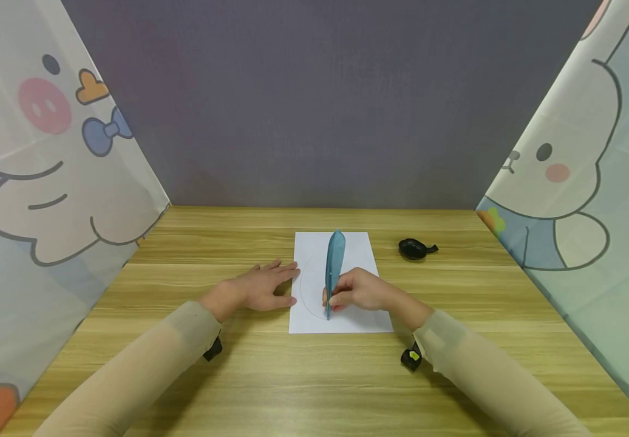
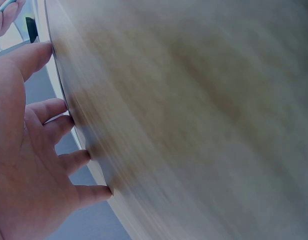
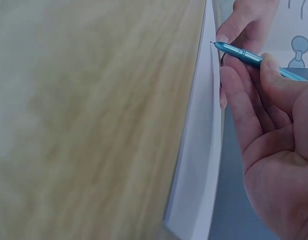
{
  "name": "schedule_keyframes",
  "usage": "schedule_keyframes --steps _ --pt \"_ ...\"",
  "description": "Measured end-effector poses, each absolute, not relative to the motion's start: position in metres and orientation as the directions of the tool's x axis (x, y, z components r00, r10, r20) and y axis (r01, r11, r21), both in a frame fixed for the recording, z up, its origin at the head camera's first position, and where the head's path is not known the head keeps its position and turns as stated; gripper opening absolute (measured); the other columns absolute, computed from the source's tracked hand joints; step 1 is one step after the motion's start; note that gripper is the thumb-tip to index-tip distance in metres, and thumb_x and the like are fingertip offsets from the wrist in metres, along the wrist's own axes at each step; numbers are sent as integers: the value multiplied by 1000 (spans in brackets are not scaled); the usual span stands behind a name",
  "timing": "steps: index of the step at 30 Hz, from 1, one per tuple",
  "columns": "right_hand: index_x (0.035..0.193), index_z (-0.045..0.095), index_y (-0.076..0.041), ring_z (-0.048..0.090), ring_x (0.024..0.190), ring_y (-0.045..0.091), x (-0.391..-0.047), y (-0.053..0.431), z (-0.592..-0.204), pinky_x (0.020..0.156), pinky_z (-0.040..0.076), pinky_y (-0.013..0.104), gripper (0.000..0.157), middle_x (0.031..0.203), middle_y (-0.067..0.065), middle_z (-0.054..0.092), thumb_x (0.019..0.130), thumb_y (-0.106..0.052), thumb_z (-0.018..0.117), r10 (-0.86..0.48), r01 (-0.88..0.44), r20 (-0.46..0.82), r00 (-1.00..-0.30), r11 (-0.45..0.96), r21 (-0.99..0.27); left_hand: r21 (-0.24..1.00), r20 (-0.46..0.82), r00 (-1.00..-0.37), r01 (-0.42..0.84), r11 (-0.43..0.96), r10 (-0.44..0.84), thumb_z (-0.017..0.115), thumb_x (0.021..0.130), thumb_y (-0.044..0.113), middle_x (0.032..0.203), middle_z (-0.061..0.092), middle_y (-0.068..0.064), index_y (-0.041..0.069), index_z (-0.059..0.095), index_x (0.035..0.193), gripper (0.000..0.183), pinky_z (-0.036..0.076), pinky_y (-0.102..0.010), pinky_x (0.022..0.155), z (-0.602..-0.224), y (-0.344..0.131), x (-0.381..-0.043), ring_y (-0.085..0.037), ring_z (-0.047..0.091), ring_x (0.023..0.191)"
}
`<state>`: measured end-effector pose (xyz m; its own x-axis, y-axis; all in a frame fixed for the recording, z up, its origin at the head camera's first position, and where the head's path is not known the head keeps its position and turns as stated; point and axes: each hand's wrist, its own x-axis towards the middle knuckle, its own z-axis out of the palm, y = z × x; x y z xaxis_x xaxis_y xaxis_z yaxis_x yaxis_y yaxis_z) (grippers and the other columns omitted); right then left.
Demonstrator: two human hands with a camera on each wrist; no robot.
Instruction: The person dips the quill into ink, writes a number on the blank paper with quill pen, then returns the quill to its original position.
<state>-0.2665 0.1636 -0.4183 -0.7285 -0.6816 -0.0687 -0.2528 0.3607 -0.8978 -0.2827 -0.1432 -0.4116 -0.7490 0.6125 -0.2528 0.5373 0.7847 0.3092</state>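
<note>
A white sheet of paper (image 1: 358, 321) lies on the wooden table with a thin curved line drawn on its left half. My right hand (image 1: 363, 288) pinches a teal feather-shaped pen (image 1: 335, 258) near its lower end, its tip down at the line's lower end. In the right wrist view the metallic barrel of the pen (image 3: 244, 54) sits between the thumb and fingers. My left hand (image 1: 264, 288) lies palm down with fingers spread, its fingertips at the paper's left edge. The left wrist view shows the left fingers (image 2: 76, 161) touching the surface.
A small black oval object with a short tail (image 1: 413, 249) stands on the table right of the paper. A grey panel (image 1: 314, 103) rises behind the table (image 1: 271, 388). Cartoon-printed cloths (image 1: 63, 200) hang on both sides.
</note>
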Motion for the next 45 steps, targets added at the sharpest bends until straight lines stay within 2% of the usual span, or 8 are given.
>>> schedule_keyframes --steps 7,17,29,45 --pt "114 82 6 80 98 11 -263 173 -418 88 67 29 16 108 16 85 104 -3 72 -681 -265 -65 -729 370 -890 304 -265 -750 531 791 606 56 111 59 185 19 -2 19 28 176 81 13 -78 132 -410 -145 -281 -42 12 172" --pt "112 84 2 79 98 11 -262 187 -418 88 67 30 15 107 12 85 105 -4 72 -677 -264 -75 -732 383 -885 313 -252 -751 534 785 611 56 110 59 185 21 -3 17 30 176 82 14 -79 131 -410 -144 -281 -43 14 172" --pt "114 81 7 80 99 18 -261 202 -420 89 68 33 17 108 17 84 105 -3 71 -662 -237 -86 -745 383 -893 314 -258 -742 542 780 619 53 111 60 186 18 -2 19 27 177 82 13 -79 131 -411 -146 -282 -42 11 172" --pt "116 79 10 80 99 21 -260 222 -419 89 68 35 18 109 20 83 105 -2 70 -634 -215 -96 -767 395 -893 320 -260 -742 538 780 618 54 111 59 186 17 -2 18 26 177 82 12 -79 131 -411 -146 -282 -42 11 172"
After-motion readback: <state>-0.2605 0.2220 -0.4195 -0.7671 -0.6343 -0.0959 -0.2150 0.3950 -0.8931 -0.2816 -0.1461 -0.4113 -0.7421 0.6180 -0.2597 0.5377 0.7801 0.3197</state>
